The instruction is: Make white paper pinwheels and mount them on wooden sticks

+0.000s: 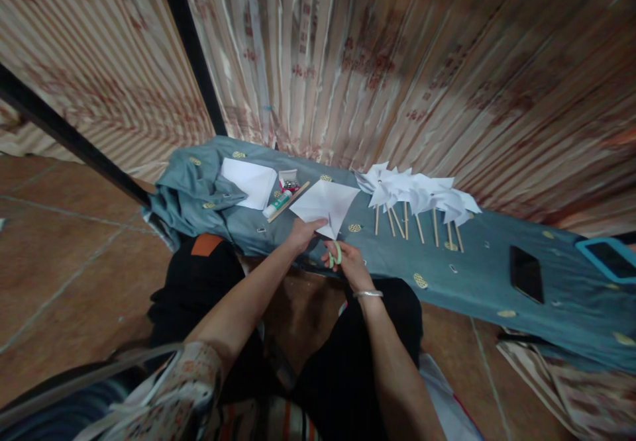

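Note:
My left hand (302, 232) is closed on the near left edge of a square sheet of white paper (322, 201), turned with one corner toward me. Fingers of my right hand (350, 262) are wrapped through the pale green handles of a pair of scissors (335, 254). The scissors point away from me at the paper's near corner, where a slit seems to run inward; the blades are hard to make out. To the left of the sheet lie a wooden stick (289, 201) and a white and green glue stick (277, 205).
A stack of white paper (251, 181) and a small packet of metal pins (289, 181) lie on the left of the cloth-covered bench (477, 282). Several paper pinwheels (412, 189) on sticks are at right. Farther right are a dark phone (527, 274) and a blue-framed device (609, 259).

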Demonstrator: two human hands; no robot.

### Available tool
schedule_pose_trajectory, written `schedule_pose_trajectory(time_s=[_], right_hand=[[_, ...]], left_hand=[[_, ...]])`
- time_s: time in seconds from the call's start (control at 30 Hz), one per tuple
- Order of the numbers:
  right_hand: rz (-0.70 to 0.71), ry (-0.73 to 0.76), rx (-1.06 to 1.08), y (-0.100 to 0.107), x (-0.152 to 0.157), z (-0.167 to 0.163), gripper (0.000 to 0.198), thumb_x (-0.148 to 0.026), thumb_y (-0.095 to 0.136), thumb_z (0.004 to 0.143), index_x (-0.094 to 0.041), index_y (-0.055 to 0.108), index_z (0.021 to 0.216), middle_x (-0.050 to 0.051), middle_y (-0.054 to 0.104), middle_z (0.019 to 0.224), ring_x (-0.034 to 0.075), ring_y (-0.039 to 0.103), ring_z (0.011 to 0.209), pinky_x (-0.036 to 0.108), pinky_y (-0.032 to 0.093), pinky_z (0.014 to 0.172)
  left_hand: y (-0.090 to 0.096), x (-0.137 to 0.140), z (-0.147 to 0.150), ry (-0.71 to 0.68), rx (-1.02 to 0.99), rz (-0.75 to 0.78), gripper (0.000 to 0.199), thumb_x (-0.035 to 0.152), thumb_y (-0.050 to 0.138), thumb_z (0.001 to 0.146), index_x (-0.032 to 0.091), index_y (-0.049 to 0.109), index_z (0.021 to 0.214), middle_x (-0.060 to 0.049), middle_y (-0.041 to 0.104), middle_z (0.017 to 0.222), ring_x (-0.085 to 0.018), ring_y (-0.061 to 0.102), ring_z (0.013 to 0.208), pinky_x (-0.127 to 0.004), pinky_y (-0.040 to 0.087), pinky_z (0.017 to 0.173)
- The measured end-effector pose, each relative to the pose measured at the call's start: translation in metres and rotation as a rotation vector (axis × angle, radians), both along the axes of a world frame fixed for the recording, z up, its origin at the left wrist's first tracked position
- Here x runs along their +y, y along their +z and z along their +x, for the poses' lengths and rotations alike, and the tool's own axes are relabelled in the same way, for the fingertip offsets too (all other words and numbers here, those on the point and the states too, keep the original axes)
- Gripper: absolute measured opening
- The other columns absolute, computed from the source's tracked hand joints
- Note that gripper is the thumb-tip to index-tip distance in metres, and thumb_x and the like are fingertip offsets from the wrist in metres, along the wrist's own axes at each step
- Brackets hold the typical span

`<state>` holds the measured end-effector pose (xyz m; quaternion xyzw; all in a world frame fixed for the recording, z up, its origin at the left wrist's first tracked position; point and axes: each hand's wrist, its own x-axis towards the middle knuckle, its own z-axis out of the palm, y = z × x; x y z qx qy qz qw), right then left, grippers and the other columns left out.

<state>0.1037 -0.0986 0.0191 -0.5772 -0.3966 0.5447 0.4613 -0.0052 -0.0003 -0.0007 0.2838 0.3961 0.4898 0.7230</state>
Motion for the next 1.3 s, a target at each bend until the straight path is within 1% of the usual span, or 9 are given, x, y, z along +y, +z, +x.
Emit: schedule_pose_trajectory(time_s=[0.2,0.4,0.53,0.67,0.8,1.0,1.13,1.3], right_hand=[[0.008,-0.010,0.003,-0.0023,-0.0003,0.0000,0.049,-0.065,0.071,0.065,-0.018,0.066,0.076,0.001,0.067,0.060,0.011,0.057,0.049,0.021,0.035,0.043],[0.006,-0.002,-0.010,-0.0032,-0.0006,0.0001,0.047,-0.065,0.070,0.066,-0.019,0.064,0.074,0.002,0.067,0.061,0.011,0.056,0.049,0.022,0.035,0.043],[-0.002,-0.005,-0.022,-0.0031,-0.0007,-0.0006,0.048,-0.066,0.070,0.066,-0.019,0.064,0.076,0.002,0.068,0.061,0.012,0.056,0.049,0.023,0.035,0.043],[-0.002,-0.010,-0.028,-0.0024,0.0000,-0.0005,0.049,-0.068,0.068,0.066,-0.020,0.062,0.073,0.003,0.068,0.062,0.012,0.057,0.050,0.023,0.035,0.043],[-0.003,-0.021,-0.010,0.0003,0.0007,-0.0008,0.048,-0.067,0.069,0.066,-0.019,0.059,0.069,0.002,0.068,0.062,0.011,0.056,0.049,0.023,0.035,0.044],[-0.006,-0.024,-0.019,0.0024,0.0017,-0.0027,0.047,-0.064,0.070,0.067,-0.018,0.064,0.071,0.002,0.067,0.062,0.012,0.056,0.050,0.023,0.035,0.044],[0.007,-0.027,-0.024,0.0006,0.0027,-0.0035,0.046,-0.063,0.071,0.067,-0.018,0.062,0.065,0.003,0.068,0.061,0.012,0.057,0.049,0.022,0.036,0.043],[0.009,-0.041,0.001,-0.0029,0.0041,-0.0040,0.045,-0.063,0.072,0.066,-0.019,0.061,0.066,0.002,0.068,0.060,0.010,0.056,0.047,0.021,0.036,0.041]], left_hand=[[0.0001,-0.0001,0.0001,0.000,-0.014,0.003,0.039,0.017,0.085,0.040,0.013,0.069,0.076,-0.003,0.071,0.074,-0.016,0.061,0.066,-0.029,0.050,0.066],[0.0019,-0.0009,0.0005,0.012,-0.016,-0.001,0.040,0.017,0.084,0.039,0.012,0.069,0.075,-0.003,0.070,0.073,-0.016,0.061,0.065,-0.030,0.049,0.063],[0.0017,-0.0009,0.0001,0.012,-0.001,-0.004,0.038,0.017,0.084,0.040,0.012,0.069,0.075,-0.004,0.070,0.074,-0.017,0.061,0.066,-0.032,0.049,0.064],[0.0019,-0.0016,-0.0004,-0.002,0.016,0.004,0.038,0.017,0.084,0.041,0.012,0.070,0.076,-0.004,0.070,0.073,-0.016,0.060,0.065,-0.031,0.048,0.065],[0.0030,-0.0032,-0.0006,-0.023,0.036,0.009,0.039,0.018,0.084,0.040,0.012,0.070,0.075,-0.004,0.071,0.072,-0.016,0.060,0.064,-0.029,0.047,0.061],[0.0049,-0.0035,-0.0022,-0.043,0.063,0.011,0.039,0.020,0.085,0.040,0.012,0.069,0.075,-0.005,0.071,0.073,-0.017,0.061,0.065,-0.030,0.048,0.063],[0.0057,-0.0030,-0.0028,-0.046,0.067,0.008,0.042,0.021,0.085,0.041,0.011,0.070,0.079,-0.006,0.072,0.077,-0.018,0.062,0.068,-0.031,0.048,0.064],[0.0082,-0.0037,-0.0030,-0.042,0.061,0.009,0.040,0.021,0.085,0.041,0.012,0.069,0.076,-0.003,0.070,0.073,-0.016,0.061,0.066,-0.030,0.048,0.065]])
